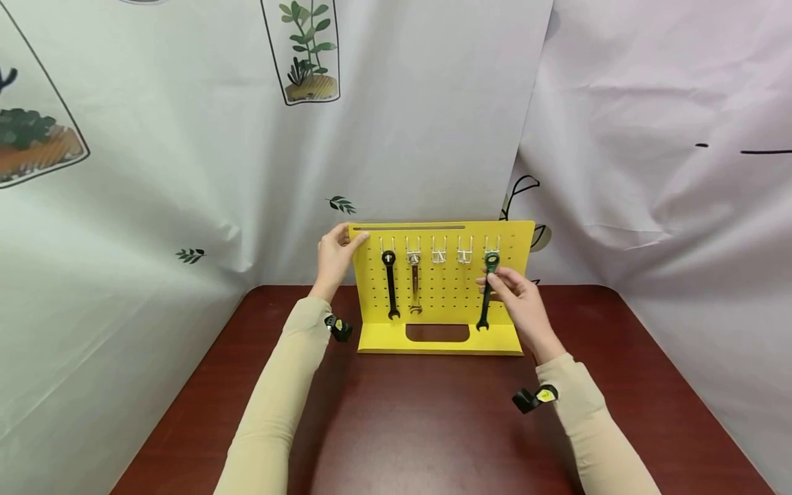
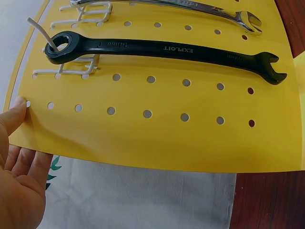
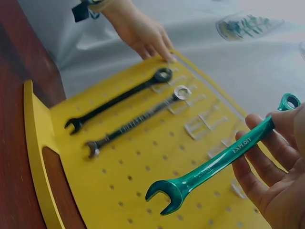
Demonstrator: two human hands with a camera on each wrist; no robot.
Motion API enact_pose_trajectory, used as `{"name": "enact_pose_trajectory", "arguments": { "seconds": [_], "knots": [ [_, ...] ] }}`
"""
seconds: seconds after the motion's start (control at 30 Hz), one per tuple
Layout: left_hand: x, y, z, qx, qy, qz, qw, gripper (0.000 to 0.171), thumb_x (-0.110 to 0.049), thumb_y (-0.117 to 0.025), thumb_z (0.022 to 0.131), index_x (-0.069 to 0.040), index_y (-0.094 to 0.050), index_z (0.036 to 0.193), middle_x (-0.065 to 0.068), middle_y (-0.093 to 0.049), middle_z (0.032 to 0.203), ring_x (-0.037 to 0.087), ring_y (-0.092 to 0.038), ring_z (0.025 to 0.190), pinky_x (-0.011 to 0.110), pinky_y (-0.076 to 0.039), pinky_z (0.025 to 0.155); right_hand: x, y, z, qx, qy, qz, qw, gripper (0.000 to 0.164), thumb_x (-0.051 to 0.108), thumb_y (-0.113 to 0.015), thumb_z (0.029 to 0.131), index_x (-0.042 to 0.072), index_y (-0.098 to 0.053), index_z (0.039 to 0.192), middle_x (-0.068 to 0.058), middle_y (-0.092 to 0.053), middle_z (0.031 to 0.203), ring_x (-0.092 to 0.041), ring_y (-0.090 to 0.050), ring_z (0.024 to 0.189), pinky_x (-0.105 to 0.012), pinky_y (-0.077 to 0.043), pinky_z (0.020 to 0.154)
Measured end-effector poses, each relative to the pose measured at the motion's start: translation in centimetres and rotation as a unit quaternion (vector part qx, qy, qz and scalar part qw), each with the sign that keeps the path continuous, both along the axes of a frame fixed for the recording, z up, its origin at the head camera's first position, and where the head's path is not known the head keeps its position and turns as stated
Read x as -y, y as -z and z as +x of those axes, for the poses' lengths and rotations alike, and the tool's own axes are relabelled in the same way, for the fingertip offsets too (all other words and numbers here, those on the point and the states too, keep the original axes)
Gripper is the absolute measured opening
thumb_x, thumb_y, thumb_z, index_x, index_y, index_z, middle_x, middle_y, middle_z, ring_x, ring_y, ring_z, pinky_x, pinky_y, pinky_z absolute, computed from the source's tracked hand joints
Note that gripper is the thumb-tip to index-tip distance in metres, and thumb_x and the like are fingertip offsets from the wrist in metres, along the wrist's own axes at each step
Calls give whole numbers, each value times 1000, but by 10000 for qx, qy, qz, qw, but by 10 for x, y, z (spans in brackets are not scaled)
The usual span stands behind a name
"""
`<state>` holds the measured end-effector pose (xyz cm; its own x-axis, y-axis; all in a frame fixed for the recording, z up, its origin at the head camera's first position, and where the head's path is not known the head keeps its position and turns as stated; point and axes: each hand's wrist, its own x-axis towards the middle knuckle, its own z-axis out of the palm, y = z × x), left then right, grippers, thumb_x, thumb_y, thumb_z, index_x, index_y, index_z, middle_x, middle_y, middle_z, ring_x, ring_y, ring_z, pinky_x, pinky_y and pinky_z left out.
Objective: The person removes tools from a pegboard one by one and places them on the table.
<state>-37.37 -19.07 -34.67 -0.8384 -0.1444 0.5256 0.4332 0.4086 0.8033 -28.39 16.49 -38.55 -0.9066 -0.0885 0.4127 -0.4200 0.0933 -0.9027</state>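
My right hand (image 1: 518,295) pinches a green combination wrench (image 3: 217,162) between thumb and fingers, near its ring end. In the head view that ring overlaps the rightmost white hook, and the open end points down. My left hand (image 1: 335,256) grips the upper left corner of the yellow pegboard (image 1: 445,316), thumb on the front and fingers behind. Beside it, a black combination wrench (image 2: 162,50) hangs by its ring on a hook. A silver combination wrench (image 1: 415,282) hangs on the hook to its right.
Two hooks without wrenches, a left one (image 1: 438,256) and a right one (image 1: 464,255), stand between the silver and green wrenches. The pegboard's foot rests on a dark red table (image 1: 427,419). Pale printed cloth (image 1: 421,137) hangs close behind and along both sides.
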Motion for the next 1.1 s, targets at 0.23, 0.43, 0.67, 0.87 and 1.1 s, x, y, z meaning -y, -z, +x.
{"name": "enact_pose_trajectory", "arguments": {
  "seconds": [0.23, 0.43, 0.67, 0.87, 1.1],
  "knots": [
    [0, 0, 0, 15, -2, 49, 10000, 39, -35, -78, 91, -7, -71, 118, 11, -74, 103, 22, -67, 94, 34, -54, 81, -38, -4, 11, -36, 427, -203, 9989, 41, 27, -58, 104, -6, -59, 128, 8, -74, 104, -13, -71, 95, -21, -56, 81],
    [-1, 2, 0, 51, -7, 27, 10000, 41, -37, -77, 91, -8, -70, 119, 10, -73, 104, 22, -66, 95, 35, -53, 81, -76, -2, 19, -94, 492, -801, 9955, 21, 19, -61, 102, 5, -67, 118, 5, -75, 103, -10, -72, 88, -19, -57, 77],
    [-2, 3, -1, 64, -10, -84, 9999, 40, -36, -77, 91, -8, -70, 119, 10, -73, 106, 23, -66, 97, 40, -54, 83, -116, 3, 32, 133, 687, -1073, 9918, 17, 16, -63, 101, 12, -70, 116, 9, -74, 103, -6, -72, 85, -16, -56, 74],
    [-1, 1, -1, 39, 36, -73, 10000, 44, -37, -77, 91, -7, -70, 122, 11, -72, 111, 24, -66, 101, 40, -54, 88, -137, 2, 41, 423, 1159, -705, 9899, 16, 24, -66, 100, 18, -69, 114, 15, -73, 97, 0, -70, 83, -13, -53, 69],
    [0, -1, 0, -25, 47, 29, 10000, 41, -35, -77, 91, -6, -70, 120, 11, -73, 106, 23, -67, 97, 37, -55, 85, -150, 11, 48, 795, 1610, 332, 9832, 26, 33, -61, 102, 19, -65, 123, 27, -69, 95, 5, -66, 83, -12, -51, 68]
  ]
}}
